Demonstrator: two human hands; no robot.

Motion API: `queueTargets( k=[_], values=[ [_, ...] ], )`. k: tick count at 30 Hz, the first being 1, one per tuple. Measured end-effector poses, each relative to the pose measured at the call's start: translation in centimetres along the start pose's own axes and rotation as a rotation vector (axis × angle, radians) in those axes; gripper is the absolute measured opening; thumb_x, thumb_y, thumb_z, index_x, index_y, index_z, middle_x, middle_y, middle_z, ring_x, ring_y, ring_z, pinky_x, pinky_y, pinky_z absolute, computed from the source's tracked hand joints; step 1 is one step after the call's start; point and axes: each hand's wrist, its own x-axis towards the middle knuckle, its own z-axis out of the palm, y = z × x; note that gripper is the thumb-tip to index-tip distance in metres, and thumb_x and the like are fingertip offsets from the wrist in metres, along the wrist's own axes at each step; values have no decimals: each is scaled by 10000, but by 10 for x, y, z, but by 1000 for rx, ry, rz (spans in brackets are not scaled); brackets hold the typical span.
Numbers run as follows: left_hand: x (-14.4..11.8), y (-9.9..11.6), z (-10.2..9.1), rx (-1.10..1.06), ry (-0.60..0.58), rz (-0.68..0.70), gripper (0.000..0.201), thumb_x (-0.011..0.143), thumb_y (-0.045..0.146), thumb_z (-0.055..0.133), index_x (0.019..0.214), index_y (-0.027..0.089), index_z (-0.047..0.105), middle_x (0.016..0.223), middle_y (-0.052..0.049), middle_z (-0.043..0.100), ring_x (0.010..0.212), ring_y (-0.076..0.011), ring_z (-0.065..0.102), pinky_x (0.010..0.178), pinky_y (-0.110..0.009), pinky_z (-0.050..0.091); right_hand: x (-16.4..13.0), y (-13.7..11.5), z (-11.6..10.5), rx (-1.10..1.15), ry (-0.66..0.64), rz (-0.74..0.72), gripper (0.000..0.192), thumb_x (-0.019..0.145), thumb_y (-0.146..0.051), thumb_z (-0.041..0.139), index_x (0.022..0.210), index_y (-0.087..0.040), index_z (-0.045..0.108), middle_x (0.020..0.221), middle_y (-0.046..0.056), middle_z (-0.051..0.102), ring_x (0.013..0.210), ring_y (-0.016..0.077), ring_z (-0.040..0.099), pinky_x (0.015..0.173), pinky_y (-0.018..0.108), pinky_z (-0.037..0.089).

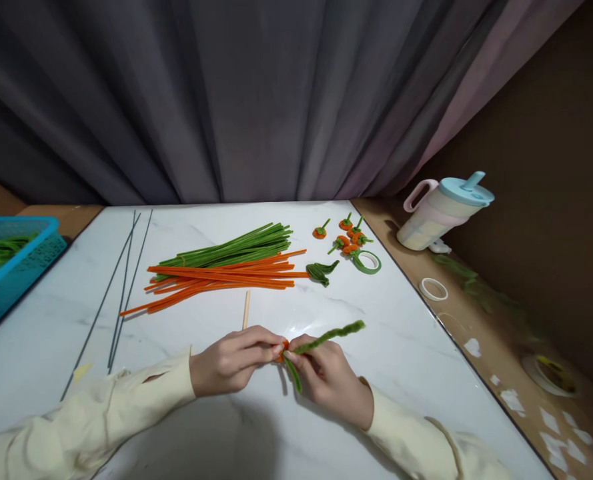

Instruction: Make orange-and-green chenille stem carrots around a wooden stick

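Observation:
Between the fingertips of my left hand (pixel 237 360) is a small orange pipe-cleaner piece (pixel 281 353), partly covered by the fingers. My right hand (pixel 330 375) pinches a green pipe cleaner (pixel 333 335) right against it. One end of the green strand sticks out to the upper right, and another bit hangs below the fingers. Just beyond my left hand lies a thin wooden stick (pixel 247 309). Farther back rest a bundle of orange pipe cleaners (pixel 226 274) and a bundle of green pipe cleaners (pixel 236 247).
Several small orange pumpkin-like pieces with green stems (pixel 319 233) lie at the back right, by a roll of green tape (pixel 367 262). Dark green pipe-cleaner leaves (pixel 321 272) sit nearby. Thin wires (pixel 124 300) and a blue basket (pixel 23 267) are left; a cup (pixel 441 210) stands right.

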Motion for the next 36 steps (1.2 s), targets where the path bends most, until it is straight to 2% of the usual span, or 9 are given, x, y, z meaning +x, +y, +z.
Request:
queueTargets(
  k=[7, 11, 14, 19, 23, 26, 30, 33, 36],
  values=[
    [4, 3, 1, -253, -24, -220, 204, 818, -2, 513, 905, 99, 667, 938, -154, 656, 843, -160, 656, 734, -221, 556, 3, 5, -1, 55, -64, 112, 194, 902, -224, 459, 770, -149, 580, 594, -10, 540, 504, 87, 445, 497, 191, 332],
    [10, 3, 0, -444, -47, -533, 107, 813, 121, 593, 778, 112, 694, 888, -119, 673, 780, -153, 655, 695, -221, 548, 4, 8, -2, 114, -83, 176, 225, 891, -297, 494, 713, -163, 517, 560, -20, 524, 481, 84, 417, 478, 195, 312],
    [12, 1, -2, -692, -10, -788, 89, 784, 191, 648, 794, 121, 702, 936, -106, 683, 805, -158, 657, 705, -229, 544, 6, 7, -2, 250, -56, 256, 286, 884, -368, 515, 681, -174, 459, 553, -19, 532, 494, 89, 451, 491, 199, 333],
    [13, -1, -4, -888, 30, -969, 109, 730, 225, 713, 782, 130, 719, 962, -94, 694, 868, -168, 649, 771, -243, 523, 10, 7, 0, 445, 31, 345, 280, 798, -405, 639, 753, -170, 494, 576, -33, 521, 534, 98, 477, 527, 210, 370],
    [15, 0, -5, -915, 29, -991, 106, 719, 228, 722, 752, 127, 715, 947, -93, 697, 858, -174, 648, 771, -258, 524, 9, 6, -2, 274, 113, 271, 204, 818, -332, 619, 742, -167, 524, 616, -23, 513, 549, 99, 464, 513, 206, 363],
    [15, 1, -4, -869, 46, -970, 112, 739, 231, 702, 779, 127, 711, 944, -91, 690, 846, -164, 644, 765, -254, 527, 5, 3, -7, -5, 109, 23, 123, 894, -203, 480, 803, -163, 553, 725, 24, 571, 639, 124, 522, 576, 220, 405],
    [14, 2, -1, -739, 87, -897, 125, 750, 231, 688, 792, 114, 704, 928, -94, 679, 848, -161, 640, 765, -248, 532, 0, 0, -12, -430, -2, -310, 269, 861, -36, 308, 962, -138, 536, 849, 92, 594, 770, 180, 539, 628, 266, 426],
    [12, 3, 2, -640, 105, -807, 130, 775, 234, 662, 796, 112, 700, 911, -100, 675, 846, -166, 645, 747, -252, 543, 0, -6, -18, -628, -117, -353, 300, 794, -26, 306, 955, -122, 540, 810, 101, 584, 704, 199, 508, 545, 281, 387],
    [12, 5, 4, -517, 102, -704, 105, 802, 195, 626, 796, 115, 695, 903, -99, 670, 839, -158, 647, 721, -232, 548, 3, -15, -24, -583, -220, -268, 220, 784, -100, 353, 896, -133, 539, 788, 94, 559, 700, 200, 498, 526, 281, 380]
  ],
)
